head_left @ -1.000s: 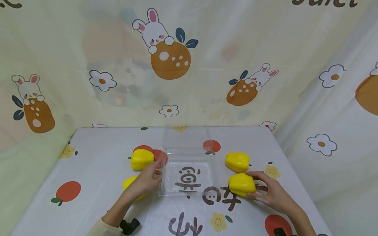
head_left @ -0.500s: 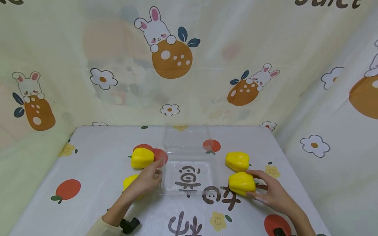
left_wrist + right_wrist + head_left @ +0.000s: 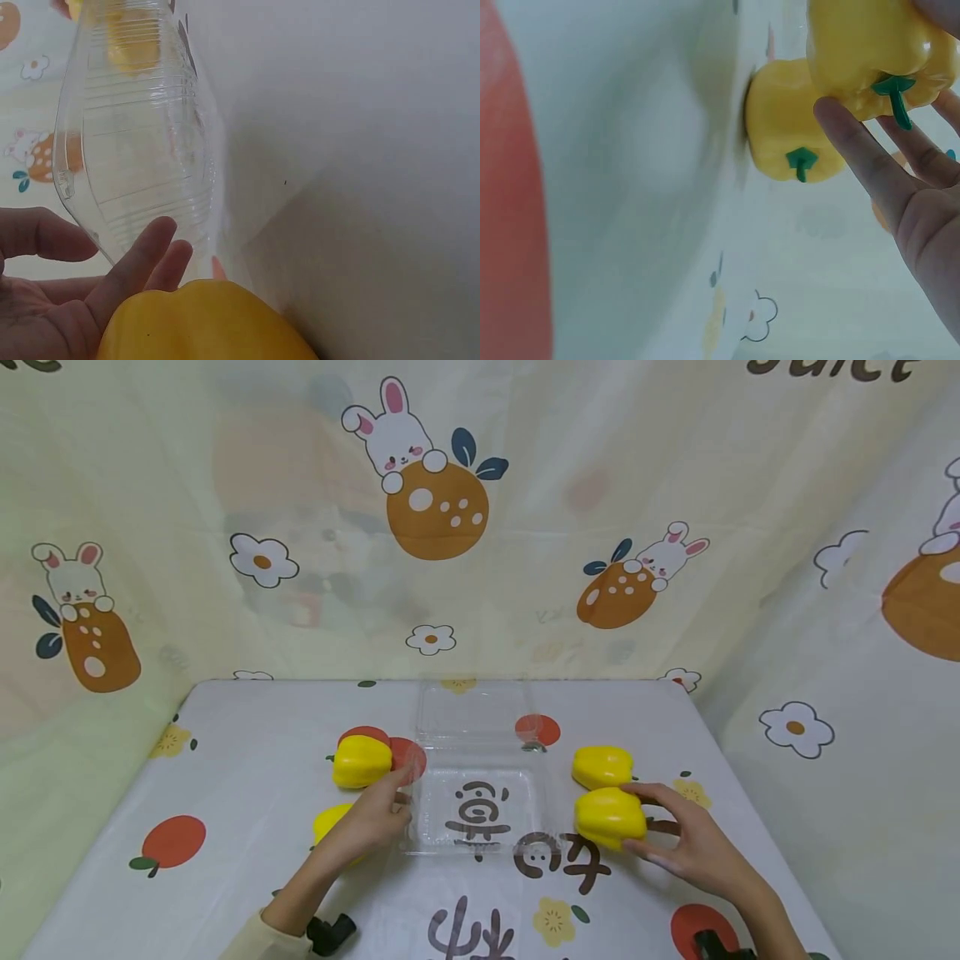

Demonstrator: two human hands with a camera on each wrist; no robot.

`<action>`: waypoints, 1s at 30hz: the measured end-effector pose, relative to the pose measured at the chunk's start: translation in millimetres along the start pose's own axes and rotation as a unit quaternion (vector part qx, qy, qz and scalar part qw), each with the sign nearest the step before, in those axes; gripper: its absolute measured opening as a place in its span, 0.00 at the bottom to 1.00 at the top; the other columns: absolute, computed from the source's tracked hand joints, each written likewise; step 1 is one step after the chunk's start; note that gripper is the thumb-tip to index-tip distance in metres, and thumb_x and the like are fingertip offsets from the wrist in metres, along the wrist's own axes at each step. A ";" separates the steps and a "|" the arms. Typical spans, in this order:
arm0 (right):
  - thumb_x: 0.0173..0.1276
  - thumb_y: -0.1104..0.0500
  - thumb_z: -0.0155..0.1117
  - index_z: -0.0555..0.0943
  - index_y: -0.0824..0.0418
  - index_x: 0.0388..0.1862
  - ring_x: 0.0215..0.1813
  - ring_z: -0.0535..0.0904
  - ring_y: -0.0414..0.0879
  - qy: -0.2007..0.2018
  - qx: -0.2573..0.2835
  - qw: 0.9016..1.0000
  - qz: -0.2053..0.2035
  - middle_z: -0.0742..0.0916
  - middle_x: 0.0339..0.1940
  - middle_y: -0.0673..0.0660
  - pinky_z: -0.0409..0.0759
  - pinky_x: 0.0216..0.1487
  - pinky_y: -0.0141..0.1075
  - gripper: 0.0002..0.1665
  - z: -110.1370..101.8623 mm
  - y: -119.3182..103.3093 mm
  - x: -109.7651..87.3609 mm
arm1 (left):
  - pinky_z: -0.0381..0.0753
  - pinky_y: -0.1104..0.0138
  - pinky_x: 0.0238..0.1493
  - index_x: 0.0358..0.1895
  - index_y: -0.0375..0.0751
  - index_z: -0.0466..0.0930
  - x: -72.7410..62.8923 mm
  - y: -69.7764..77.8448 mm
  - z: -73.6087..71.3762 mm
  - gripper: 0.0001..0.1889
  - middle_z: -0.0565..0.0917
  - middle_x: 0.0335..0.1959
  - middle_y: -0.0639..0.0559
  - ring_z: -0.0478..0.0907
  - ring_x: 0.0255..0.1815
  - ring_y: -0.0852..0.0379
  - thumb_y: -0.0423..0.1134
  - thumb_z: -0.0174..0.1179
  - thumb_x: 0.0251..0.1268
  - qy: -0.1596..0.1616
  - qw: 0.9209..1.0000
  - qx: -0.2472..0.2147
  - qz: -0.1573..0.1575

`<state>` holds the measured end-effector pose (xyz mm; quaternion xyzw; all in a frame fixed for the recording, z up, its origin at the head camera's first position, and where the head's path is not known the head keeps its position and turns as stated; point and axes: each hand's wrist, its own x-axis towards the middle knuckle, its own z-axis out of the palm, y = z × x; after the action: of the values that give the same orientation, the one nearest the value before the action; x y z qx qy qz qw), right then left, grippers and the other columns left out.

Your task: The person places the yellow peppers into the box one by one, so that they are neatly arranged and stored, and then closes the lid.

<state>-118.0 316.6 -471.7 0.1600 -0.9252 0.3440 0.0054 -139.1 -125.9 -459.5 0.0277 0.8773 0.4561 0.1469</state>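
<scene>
My right hand (image 3: 693, 843) grips a yellow bell pepper (image 3: 609, 817) between thumb and fingers. In the right wrist view its green stem (image 3: 895, 94) faces the palm. Close behind it lies another yellow bell pepper (image 3: 784, 112). With loosely extended fingers, my left hand (image 3: 375, 818) is at the left edge of a clear plastic clamshell box (image 3: 480, 839). The box stands open, its lid (image 3: 472, 714) folded back, with the cloth's print showing through its base. In the left wrist view a yellow bell pepper (image 3: 202, 326) sits close below the left fingers.
Left of the box are two yellow bell peppers, one farther back (image 3: 362, 762) and one nearer (image 3: 330, 820), the latter partly hidden by the left forearm. A printed white cloth (image 3: 247, 760) covers the table, and a patterned curtain (image 3: 525, 610) hangs around it.
The right hand has moved its bell pepper slightly up and left, so it overlaps the pepper behind more. The left hand and the box stay in place.
</scene>
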 end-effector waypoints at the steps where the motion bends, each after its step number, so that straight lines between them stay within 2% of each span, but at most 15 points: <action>1: 0.60 0.47 0.83 0.76 0.50 0.73 0.63 0.79 0.34 0.001 0.000 1.000 -0.003 0.84 0.68 0.55 0.92 0.52 0.37 0.43 0.0 -0.7 0.7 | 0.87 0.44 0.63 0.82 0.34 0.62 0.3 -0.3 0.0 0.39 0.70 0.80 0.38 0.80 0.68 0.36 0.24 0.60 0.66 -0.001 1.000 0.000 -0.001; 3: 0.60 0.47 0.84 0.76 0.50 0.73 0.63 0.77 0.29 0.003 0.000 1.000 -0.007 0.84 0.68 0.55 0.91 0.52 0.35 0.43 -0.3 -2.0 2.2 | 0.87 0.44 0.63 0.82 0.35 0.62 0.6 -0.6 -0.3 0.39 0.70 0.80 0.38 0.80 0.68 0.37 0.24 0.60 0.66 -0.002 1.000 -0.002 -0.002; 8: 0.60 0.48 0.84 0.76 0.51 0.73 0.63 0.78 0.31 0.003 0.002 1.000 -0.012 0.84 0.68 0.55 0.91 0.52 0.32 0.43 -2.1 -7.9 5.8 | 0.88 0.45 0.62 0.82 0.37 0.61 0.0 -1.8 -0.9 0.39 0.70 0.81 0.39 0.80 0.68 0.38 0.25 0.61 0.67 -0.001 1.000 -0.004 -0.009; 12: 0.61 0.50 0.83 0.76 0.52 0.73 0.63 0.82 0.46 0.002 0.008 1.000 -0.023 0.84 0.68 0.57 0.91 0.52 0.35 0.42 -1.8 -11.9 7.6 | 0.88 0.46 0.62 0.83 0.38 0.61 -1.0 -2.2 -1.1 0.40 0.70 0.81 0.40 0.81 0.67 0.39 0.26 0.61 0.66 0.001 1.000 -0.005 -0.011; 14: 0.62 0.50 0.82 0.76 0.51 0.73 0.62 0.83 0.49 0.001 0.010 1.000 -0.026 0.84 0.68 0.57 0.91 0.52 0.35 0.42 -1.0 -13.1 8.5 | 0.88 0.46 0.61 0.83 0.38 0.61 -1.4 -1.9 -1.1 0.41 0.70 0.81 0.40 0.81 0.66 0.39 0.26 0.61 0.65 0.001 1.000 -0.006 -0.012; 21: 0.61 0.50 0.83 0.76 0.49 0.74 0.63 0.79 0.34 0.000 0.018 0.999 -0.027 0.84 0.68 0.54 0.90 0.53 0.30 0.42 2.5 -16.6 11.6 | 0.89 0.46 0.61 0.83 0.39 0.61 -1.9 -2.2 -0.3 0.42 0.69 0.81 0.40 0.81 0.66 0.39 0.26 0.62 0.64 0.002 1.000 -0.006 -0.008; 27: 0.62 0.51 0.82 0.76 0.49 0.74 0.63 0.81 0.40 -0.001 0.030 0.999 -0.044 0.84 0.69 0.55 0.90 0.53 0.31 0.42 5.9 -23.1 17.1 | 0.89 0.46 0.61 0.83 0.39 0.61 -1.6 -2.7 -0.4 0.41 0.69 0.81 0.40 0.81 0.67 0.39 0.26 0.62 0.65 0.003 1.000 -0.005 -0.006; 30: 0.63 0.51 0.82 0.76 0.49 0.74 0.63 0.81 0.40 -0.001 0.033 0.998 -0.057 0.84 0.70 0.55 0.90 0.53 0.32 0.42 7.4 -26.3 21.1 | 0.89 0.46 0.61 0.83 0.39 0.61 -1.5 -3.2 -0.7 0.41 0.69 0.81 0.40 0.81 0.67 0.39 0.27 0.62 0.65 0.004 1.000 -0.004 -0.006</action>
<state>-129.3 287.1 -458.1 0.2125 -0.9028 0.3734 0.0186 -137.6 -128.6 -461.4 0.0198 0.8761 0.4590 0.1461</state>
